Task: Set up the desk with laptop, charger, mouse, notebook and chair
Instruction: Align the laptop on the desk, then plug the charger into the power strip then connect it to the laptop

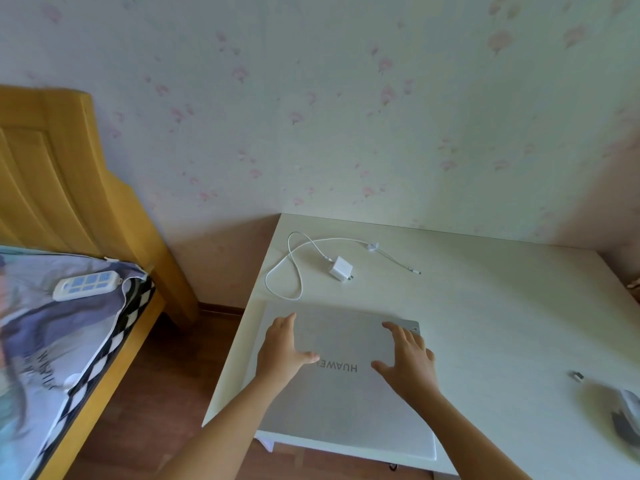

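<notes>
White desk (485,323) sits with its far edge against the floral wallpapered wall (346,98); its left edge faces open wood floor (156,393), and across that strip is the yellow wooden bed (52,168) with patterned bedding (52,341). A white power strip (86,285) lies on the bedding, well apart from the desk. Right half of the desk top is mostly bare surface. Closed silver laptop (346,403) lies flat at the desk's near-left corner, its left side just beside the desk's left edge and its near side at or slightly over the near edge; can't tell which. Long axis runs roughly along the desk's near edge, logo reads upside down from here, so the lettering's top points toward the person. Both hands are on the lid, apart, fingers straight and spread, gripping nothing: left hand (284,348) flat near the lid's far-left area, right hand (408,362) flat near its far-right corner, fingertips pointing toward the wall. White charger (341,268) with its looped cable (294,271) lies on the desk beyond the laptop, toward the wall, not touching it; free plug end points right. Grey mouse (627,414), blurred, is at the desk's right side, partly cut off by the frame, with a small connector (576,376) just left of it.
</notes>
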